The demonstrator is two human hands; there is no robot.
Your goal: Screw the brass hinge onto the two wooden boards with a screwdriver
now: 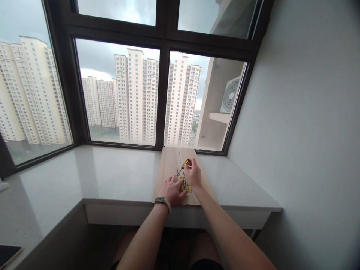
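My right hand (193,173) is closed around the yellow-and-black handle of a screwdriver (185,163). Its shaft slants down to the left, toward the wooden boards. A brass-coloured hinge (189,187) lies across the seam between two pale wooden boards (168,159). Fingers spread, my left hand (172,190) rests on the hinge and the left board, covering part of the metal. Small upright screws (183,173) seem to stand near the hinge's far edge. Whether the screwdriver tip touches one of them is too small to tell.
The boards lie on a pale stone windowsill counter (120,172), reaching from its front edge to the window frame (161,112). A white wall (303,112) bounds the right side. At the lower left is a dark flat object (9,255) with a light rim.
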